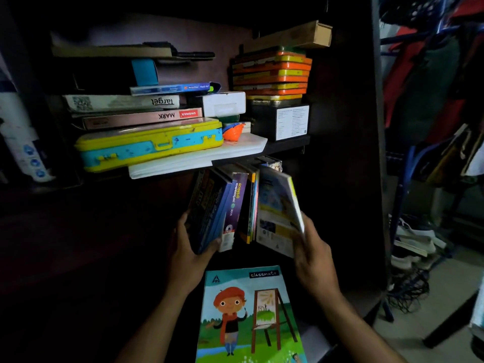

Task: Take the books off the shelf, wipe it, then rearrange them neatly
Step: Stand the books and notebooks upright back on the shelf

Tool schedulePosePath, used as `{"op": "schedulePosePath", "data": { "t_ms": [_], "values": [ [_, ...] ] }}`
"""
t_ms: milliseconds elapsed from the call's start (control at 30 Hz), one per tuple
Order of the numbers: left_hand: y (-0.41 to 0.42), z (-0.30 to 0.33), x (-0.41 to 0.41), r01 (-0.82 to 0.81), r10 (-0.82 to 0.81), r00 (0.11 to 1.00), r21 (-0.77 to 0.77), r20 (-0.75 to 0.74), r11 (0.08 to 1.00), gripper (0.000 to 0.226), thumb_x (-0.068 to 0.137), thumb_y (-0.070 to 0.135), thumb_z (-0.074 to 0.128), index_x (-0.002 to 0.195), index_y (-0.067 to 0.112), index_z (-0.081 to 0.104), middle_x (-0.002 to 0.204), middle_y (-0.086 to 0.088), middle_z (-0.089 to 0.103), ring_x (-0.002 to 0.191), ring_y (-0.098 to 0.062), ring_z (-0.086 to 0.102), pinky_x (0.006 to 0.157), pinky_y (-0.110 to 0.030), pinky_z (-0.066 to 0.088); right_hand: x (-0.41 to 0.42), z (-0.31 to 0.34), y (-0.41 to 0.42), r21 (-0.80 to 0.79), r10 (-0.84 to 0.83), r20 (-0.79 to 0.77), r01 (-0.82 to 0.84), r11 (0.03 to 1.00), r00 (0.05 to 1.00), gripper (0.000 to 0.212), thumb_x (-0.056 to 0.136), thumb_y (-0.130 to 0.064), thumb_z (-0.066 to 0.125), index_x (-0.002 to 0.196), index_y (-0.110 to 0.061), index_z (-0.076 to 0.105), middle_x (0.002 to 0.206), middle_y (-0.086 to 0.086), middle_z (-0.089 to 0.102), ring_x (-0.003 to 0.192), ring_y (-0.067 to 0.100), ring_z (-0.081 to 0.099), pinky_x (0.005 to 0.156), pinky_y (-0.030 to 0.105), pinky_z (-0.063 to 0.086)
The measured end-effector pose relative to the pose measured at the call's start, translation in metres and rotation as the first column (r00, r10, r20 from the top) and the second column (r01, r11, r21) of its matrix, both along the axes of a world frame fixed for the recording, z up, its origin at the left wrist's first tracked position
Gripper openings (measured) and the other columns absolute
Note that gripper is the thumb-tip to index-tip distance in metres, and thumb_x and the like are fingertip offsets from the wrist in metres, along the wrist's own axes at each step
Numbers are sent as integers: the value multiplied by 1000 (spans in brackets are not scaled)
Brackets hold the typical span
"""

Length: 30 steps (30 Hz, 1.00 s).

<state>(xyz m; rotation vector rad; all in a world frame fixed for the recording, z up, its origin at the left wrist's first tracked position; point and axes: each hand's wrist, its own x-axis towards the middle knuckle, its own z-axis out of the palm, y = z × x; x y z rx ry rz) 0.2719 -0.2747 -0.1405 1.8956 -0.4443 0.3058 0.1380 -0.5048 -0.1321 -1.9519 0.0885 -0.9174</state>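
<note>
A dim, dark wooden cabinet (345, 158) fills the view. At three o'clock, clothes (429, 82) hang on a rack; pale floor (419, 323) shows at four o'clock.

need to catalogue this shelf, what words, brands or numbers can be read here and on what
"target": upside down on the white book
"MARK" and "UNOMAX": upside down on the pink box
"classmate": cover of the notebook lying in front
"2014": spine of the purple book
Label on the black box: too small to read
Blue box: print blurred
</note>
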Motion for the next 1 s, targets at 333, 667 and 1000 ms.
{"op": "schedulePosePath", "data": {
  "t_ms": [333,667,1000],
  "values": [
    [0,3,-1,8,-8,1000,-51,-1,999,90,75,55,77,150,57,26,157,9,38,142,-20,41,108,-51,46,1,6,3,-113,67,23,-64,992,998,67,103,-7,51,139,-61,36,125,-19,63,108,1,67,78,22,60],
    [0,-3,2,-44,44,999,-4,12,999,92,77,60,75,150,56,19,154,2,40,139,-23,43,103,-56,49,69,13,20,-406,-51,-380,-117,906,923,60,99,-71,21,147,-34,28,141,-4,52,124,17,54,99,52,50],
    [0,-1,-1,-57,57,998,16,-8,998,99,76,56,75,155,46,16,155,0,37,140,-24,41,105,-50,46,56,12,14,-244,-44,-253,-20,970,966,21,100,-42,53,120,-38,47,112,-16,56,100,5,60,82,33,59]
  ]
}}
